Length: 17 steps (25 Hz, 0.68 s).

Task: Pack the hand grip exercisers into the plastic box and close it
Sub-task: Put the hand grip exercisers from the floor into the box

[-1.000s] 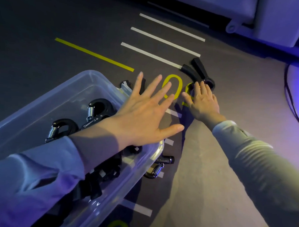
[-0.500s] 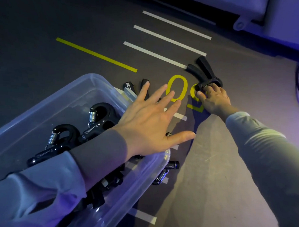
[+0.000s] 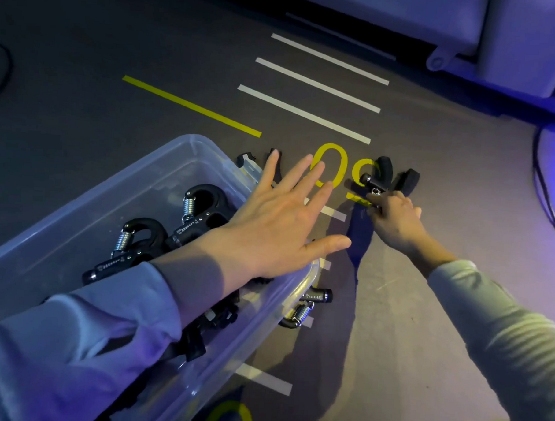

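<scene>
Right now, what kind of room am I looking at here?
Probably a gym or training-room floor, though I can't be sure. The grey floor carries white tape stripes and yellow painted numerals, and hand grip exercisers fill a clear plastic box.

The left hand [image 3: 279, 223] is held flat, palm down, with all four fingers [image 3: 316, 170] straight and fanned apart and the thumb stretched out to the side. The left forearm is extended forward from the lower left, and its sleeve is pushed back so that the wrist and part of the forearm are bared. The right hand [image 3: 393, 215] is reached further forward, knuckles up, with its fingers curled and pinched around the metal end of a hand grip exerciser [image 3: 384, 176]. The right arm is stretched from the lower right, and a light sleeve is worn down to the wrist. The two hands are kept apart.
</scene>
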{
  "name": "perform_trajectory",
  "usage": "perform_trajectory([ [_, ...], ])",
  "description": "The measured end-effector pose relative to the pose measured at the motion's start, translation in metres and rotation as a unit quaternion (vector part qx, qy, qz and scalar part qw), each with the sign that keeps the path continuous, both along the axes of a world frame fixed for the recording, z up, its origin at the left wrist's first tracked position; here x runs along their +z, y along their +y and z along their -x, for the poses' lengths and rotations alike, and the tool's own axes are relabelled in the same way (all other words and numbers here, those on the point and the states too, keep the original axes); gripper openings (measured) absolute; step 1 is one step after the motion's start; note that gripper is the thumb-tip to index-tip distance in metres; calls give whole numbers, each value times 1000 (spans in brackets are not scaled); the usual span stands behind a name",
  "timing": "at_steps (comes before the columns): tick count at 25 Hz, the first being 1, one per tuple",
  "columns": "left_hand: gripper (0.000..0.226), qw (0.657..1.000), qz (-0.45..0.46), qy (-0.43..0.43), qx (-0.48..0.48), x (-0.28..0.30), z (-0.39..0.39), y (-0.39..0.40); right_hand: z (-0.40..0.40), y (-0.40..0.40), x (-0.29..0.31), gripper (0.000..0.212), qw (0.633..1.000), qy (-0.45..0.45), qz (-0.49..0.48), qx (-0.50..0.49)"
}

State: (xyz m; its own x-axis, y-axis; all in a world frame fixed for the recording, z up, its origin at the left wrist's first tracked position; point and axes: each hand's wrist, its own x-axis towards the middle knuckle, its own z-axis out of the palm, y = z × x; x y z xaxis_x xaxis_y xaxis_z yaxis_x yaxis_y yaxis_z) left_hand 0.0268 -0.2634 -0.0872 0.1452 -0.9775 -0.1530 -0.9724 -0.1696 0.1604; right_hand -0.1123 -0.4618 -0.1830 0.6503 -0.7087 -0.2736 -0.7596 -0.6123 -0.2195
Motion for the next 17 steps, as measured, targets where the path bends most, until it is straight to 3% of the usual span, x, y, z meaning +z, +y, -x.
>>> perform_trajectory([
  [2, 96, 1000, -15, 15, 9, 2, 5, 22, 6, 15, 25, 27, 994, -103, -26, -12],
  [5, 95, 999, -28, 10, 12, 9, 12, 61, 11, 51, 76, 43, 965, -253, -55, -36],
  [9, 93, 998, -10, -4, 67, 39, 16, 110, 4, 123, 144, 40, 917, -388, -88, -16],
  [14, 95, 991, 48, -50, 117, 80, 13, 182, -13, 236, 195, 45, 907, -378, -173, 69],
  [17, 102, 988, 31, -44, 142, 90, 13, 225, -14, 293, 204, 35, 901, -348, -220, 133],
])
